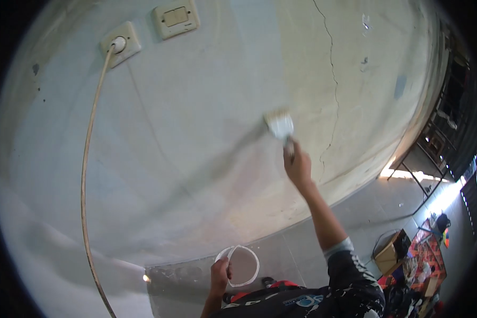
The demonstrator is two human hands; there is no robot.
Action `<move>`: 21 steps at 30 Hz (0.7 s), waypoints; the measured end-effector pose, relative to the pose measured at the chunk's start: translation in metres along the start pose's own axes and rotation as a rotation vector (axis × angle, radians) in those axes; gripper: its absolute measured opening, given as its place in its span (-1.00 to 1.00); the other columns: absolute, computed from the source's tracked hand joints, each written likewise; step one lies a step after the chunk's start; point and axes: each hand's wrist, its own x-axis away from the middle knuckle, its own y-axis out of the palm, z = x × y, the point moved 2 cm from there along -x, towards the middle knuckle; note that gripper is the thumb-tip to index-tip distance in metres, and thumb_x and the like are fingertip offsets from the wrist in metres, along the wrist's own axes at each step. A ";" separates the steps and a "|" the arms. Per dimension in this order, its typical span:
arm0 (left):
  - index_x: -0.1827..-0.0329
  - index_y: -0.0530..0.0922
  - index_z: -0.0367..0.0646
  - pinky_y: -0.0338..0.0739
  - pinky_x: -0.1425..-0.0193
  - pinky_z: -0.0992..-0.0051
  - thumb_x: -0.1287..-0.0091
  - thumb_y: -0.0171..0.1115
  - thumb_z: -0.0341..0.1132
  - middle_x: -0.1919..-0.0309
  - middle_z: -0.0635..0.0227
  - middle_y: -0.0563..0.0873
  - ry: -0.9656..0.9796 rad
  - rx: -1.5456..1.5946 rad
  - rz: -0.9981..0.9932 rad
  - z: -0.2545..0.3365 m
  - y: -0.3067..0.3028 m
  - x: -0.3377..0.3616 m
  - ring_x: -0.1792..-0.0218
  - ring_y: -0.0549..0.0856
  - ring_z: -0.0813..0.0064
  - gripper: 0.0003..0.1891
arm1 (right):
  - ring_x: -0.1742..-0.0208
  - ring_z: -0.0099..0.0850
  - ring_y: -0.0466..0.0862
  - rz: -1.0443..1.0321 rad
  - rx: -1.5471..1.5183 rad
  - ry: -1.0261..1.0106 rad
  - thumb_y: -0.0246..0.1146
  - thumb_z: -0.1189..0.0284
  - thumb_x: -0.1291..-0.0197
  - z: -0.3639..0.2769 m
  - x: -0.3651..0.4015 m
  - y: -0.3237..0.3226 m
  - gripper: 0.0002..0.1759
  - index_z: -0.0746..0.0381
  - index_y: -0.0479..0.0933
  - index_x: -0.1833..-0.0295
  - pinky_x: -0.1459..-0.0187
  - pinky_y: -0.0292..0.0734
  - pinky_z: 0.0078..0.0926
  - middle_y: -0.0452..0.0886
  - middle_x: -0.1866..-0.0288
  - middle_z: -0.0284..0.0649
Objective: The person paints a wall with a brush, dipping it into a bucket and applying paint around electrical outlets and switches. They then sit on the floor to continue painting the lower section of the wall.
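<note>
A flat paintbrush [281, 126] is held by its handle in my right hand [298, 164], its bristles up at the pale, patchy wall [206, 95]; whether they touch it I cannot tell. Low in the view, my left hand [220, 273] is closed on the rim of a white bucket [256, 265], which has a greyish content inside. The bucket is in front of my body, above the tiled floor.
A socket [132, 45] with a plugged-in cable [85, 180] hanging down is at the upper left, beside a switch [176, 19]. A crack runs down the wall. At the right are a cardboard box [388, 257], a red patterned mat [432, 252] with items, and a metal frame [416, 183].
</note>
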 end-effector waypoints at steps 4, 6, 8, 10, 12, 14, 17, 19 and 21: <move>0.42 0.50 -0.22 0.27 0.61 0.52 -0.47 0.03 -0.15 0.70 0.43 0.45 0.020 -0.010 0.037 0.003 -0.002 0.010 0.72 0.40 0.62 -0.65 | 0.58 -0.09 0.59 -0.368 -0.078 0.401 0.26 0.40 -0.24 0.043 0.108 0.009 -0.61 0.14 0.41 -0.17 0.50 0.44 -0.13 0.59 0.56 -0.04; 0.41 0.50 -0.22 0.26 0.62 0.54 -0.47 0.04 -0.15 0.70 0.43 0.45 0.030 0.044 0.035 -0.005 -0.005 0.010 0.72 0.40 0.61 -0.65 | 0.71 -0.57 0.30 -0.407 -0.513 0.689 0.28 0.46 -0.25 0.058 0.161 0.007 -0.62 0.15 0.40 -0.16 0.70 0.16 -0.45 0.39 0.66 -0.35; 0.39 0.50 -0.22 0.25 0.64 0.56 -0.46 0.06 -0.14 0.70 0.44 0.45 0.010 0.095 0.016 -0.009 -0.006 0.007 0.73 0.39 0.61 -0.66 | 0.69 -0.63 0.25 -0.436 -0.832 1.110 0.27 0.48 -0.26 0.044 0.199 -0.012 -0.58 0.12 0.34 -0.19 0.70 0.08 -0.59 0.31 0.60 -0.46; 0.37 0.51 -0.25 0.27 0.62 0.55 -0.46 0.05 -0.14 0.68 0.41 0.46 0.028 0.067 0.009 -0.006 -0.003 0.009 0.72 0.41 0.58 -0.66 | 0.69 -0.66 0.22 -0.423 -1.008 1.301 0.25 0.48 -0.27 0.040 0.229 -0.023 -0.56 0.11 0.28 -0.21 0.71 0.05 -0.62 0.26 0.62 -0.45; 0.36 0.52 -0.27 0.29 0.60 0.54 -0.46 0.04 -0.15 0.67 0.38 0.47 0.038 0.035 -0.003 -0.005 -0.002 0.011 0.71 0.43 0.55 -0.65 | 0.70 -0.66 0.24 -0.449 -0.932 1.256 0.25 0.48 -0.28 0.031 0.236 -0.034 -0.58 0.12 0.30 -0.20 0.71 0.07 -0.62 0.28 0.62 -0.44; 0.35 0.52 -0.27 0.28 0.61 0.55 -0.46 0.05 -0.15 0.67 0.38 0.47 0.037 0.000 -0.024 -0.006 -0.003 0.012 0.71 0.42 0.56 -0.66 | 0.70 -0.66 0.28 -0.470 -0.718 1.097 0.24 0.46 -0.30 0.019 0.224 -0.048 -0.62 0.13 0.33 -0.18 0.71 0.11 -0.62 0.34 0.61 -0.44; 0.35 0.52 -0.26 0.28 0.61 0.54 -0.46 0.05 -0.14 0.66 0.39 0.47 0.040 0.001 -0.015 -0.013 -0.009 0.008 0.72 0.42 0.58 -0.66 | 0.56 -0.69 0.34 -0.304 -0.552 0.478 0.21 0.47 -0.30 0.011 0.121 -0.058 -0.61 0.25 0.38 -0.21 0.58 0.24 -0.64 0.43 0.53 -0.44; 0.36 0.52 -0.24 0.27 0.63 0.56 -0.47 0.05 -0.14 0.69 0.42 0.45 0.039 -0.010 -0.026 -0.010 -0.011 0.016 0.72 0.41 0.61 -0.65 | 0.57 -0.68 0.30 -0.128 -0.443 0.225 0.25 0.45 -0.27 -0.052 0.010 -0.087 -0.61 0.33 0.44 -0.18 0.57 0.20 -0.58 0.41 0.55 -0.40; 0.38 0.51 -0.23 0.25 0.65 0.58 -0.47 0.06 -0.13 0.71 0.45 0.44 0.070 -0.009 -0.043 -0.002 -0.011 0.014 0.73 0.40 0.63 -0.65 | 0.61 -0.63 0.26 0.000 -0.318 0.000 0.26 0.45 -0.24 -0.104 -0.093 -0.109 -0.61 0.30 0.45 -0.17 0.58 0.17 -0.50 0.31 0.65 -0.36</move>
